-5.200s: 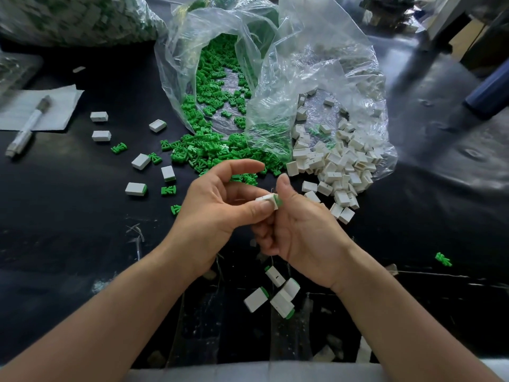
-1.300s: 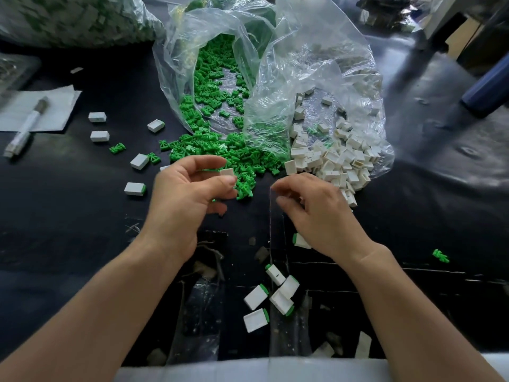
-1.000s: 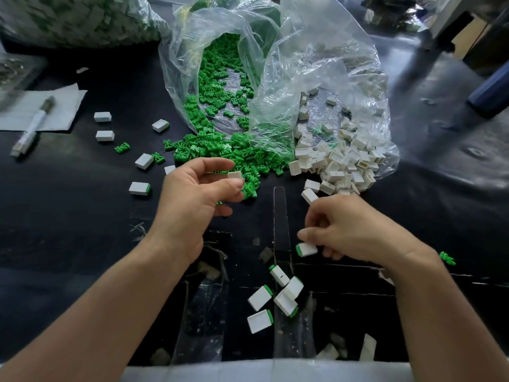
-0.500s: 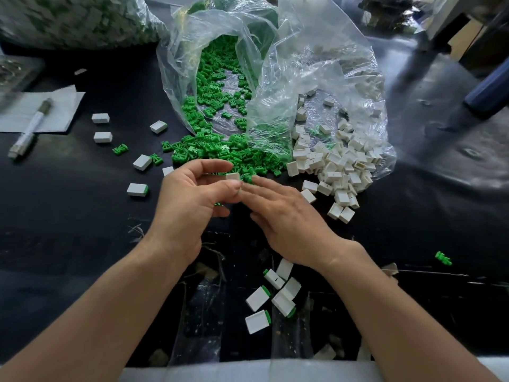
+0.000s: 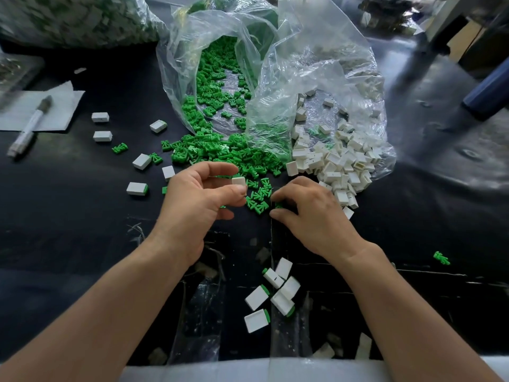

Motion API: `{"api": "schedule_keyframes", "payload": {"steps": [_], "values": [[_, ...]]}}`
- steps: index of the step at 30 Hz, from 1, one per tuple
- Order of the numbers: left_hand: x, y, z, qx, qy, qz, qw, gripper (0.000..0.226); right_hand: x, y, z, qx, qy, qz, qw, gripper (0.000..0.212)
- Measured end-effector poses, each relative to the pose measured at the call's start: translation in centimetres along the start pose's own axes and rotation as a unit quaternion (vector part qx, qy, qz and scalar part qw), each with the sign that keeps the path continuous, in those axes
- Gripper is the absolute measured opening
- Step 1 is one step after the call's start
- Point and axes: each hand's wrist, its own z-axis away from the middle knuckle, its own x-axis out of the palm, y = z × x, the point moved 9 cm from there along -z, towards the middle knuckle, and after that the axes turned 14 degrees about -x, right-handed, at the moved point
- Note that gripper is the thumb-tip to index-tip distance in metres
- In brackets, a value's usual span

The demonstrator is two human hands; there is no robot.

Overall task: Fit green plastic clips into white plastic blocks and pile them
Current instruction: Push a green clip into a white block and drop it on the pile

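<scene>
My left hand [image 5: 198, 199] pinches a white block [image 5: 238, 181] between thumb and forefinger, just above the table. My right hand [image 5: 311, 213] rests on the table beside it, its fingertips closed on a green clip [image 5: 278, 205] at the near edge of the spilled green clips [image 5: 228, 153]. Loose white blocks [image 5: 336, 164] spill from a clear bag to the right. A small pile of fitted blocks with green ends [image 5: 272, 293] lies near me, between my forearms.
Two open clear plastic bags [image 5: 303, 64] lie at the back centre. Stray white blocks [image 5: 102, 135] and clips dot the black table [image 5: 68, 216] on the left. A marker [image 5: 29, 125] lies on white paper at far left. A lone green clip [image 5: 441, 257] sits at right.
My right hand dropped a fitted block onto the near pile, then moved back up to the green clips and closed its fingers on one. My left hand stayed put, holding its white block.
</scene>
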Motion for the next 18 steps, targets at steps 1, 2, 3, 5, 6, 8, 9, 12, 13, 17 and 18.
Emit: {"api": "schedule_keyframes", "payload": {"steps": [1, 2, 3, 5, 6, 8, 9, 12, 13, 17, 18], "values": [[0.1, 0.0, 0.0, 0.000, -0.002, -0.003, 1.000, 0.022, 0.0, 0.0, 0.0, 0.001, -0.001, 0.001, 1.000, 0.026], [0.2, -0.1, 0.1, 0.000, -0.003, -0.007, 1.000, 0.021, 0.0, -0.1, 0.0, -0.001, -0.001, 0.004, 1.000, 0.025], [0.3, -0.1, 0.1, -0.001, -0.005, -0.011, 1.000, 0.020, 0.0, -0.2, 0.0, -0.005, 0.001, 0.006, 1.000, 0.023], [0.4, -0.1, 0.2, -0.002, -0.008, -0.016, 1.000, 0.020, -0.2, -0.2, 0.0, -0.013, 0.014, 0.001, 1.000, 0.020], [0.5, -0.2, 0.2, -0.003, -0.011, -0.017, 1.000, 0.019, -0.3, -0.2, 0.0, -0.017, 0.023, -0.001, 1.000, 0.019], [0.7, -0.2, 0.3, -0.007, -0.023, -0.023, 0.999, 0.019, -0.9, -0.2, 0.1, -0.021, 0.045, -0.007, 0.999, 0.019], [0.9, -0.3, 0.3, -0.010, -0.030, -0.030, 0.999, 0.020, -1.2, -0.2, 0.1, -0.019, 0.060, -0.018, 0.998, 0.018], [1.5, -0.5, 0.5, -0.017, -0.051, -0.050, 0.997, 0.020, -1.9, 0.2, 0.5, 0.014, 0.112, -0.120, 0.986, 0.015], [1.7, -0.6, 0.6, -0.020, -0.057, -0.050, 0.997, 0.020, -1.9, 0.4, 0.6, 0.029, 0.125, -0.174, 0.976, 0.013], [2.2, -0.6, 0.8, -0.027, -0.066, -0.032, 0.997, 0.015, -1.2, 0.3, 0.7, 0.043, 0.139, -0.321, 0.936, 0.024], [2.2, -0.6, 0.8, -0.029, -0.068, -0.027, 0.997, 0.016, -1.2, 0.1, 0.7, 0.041, 0.136, -0.334, 0.932, 0.026]]}}
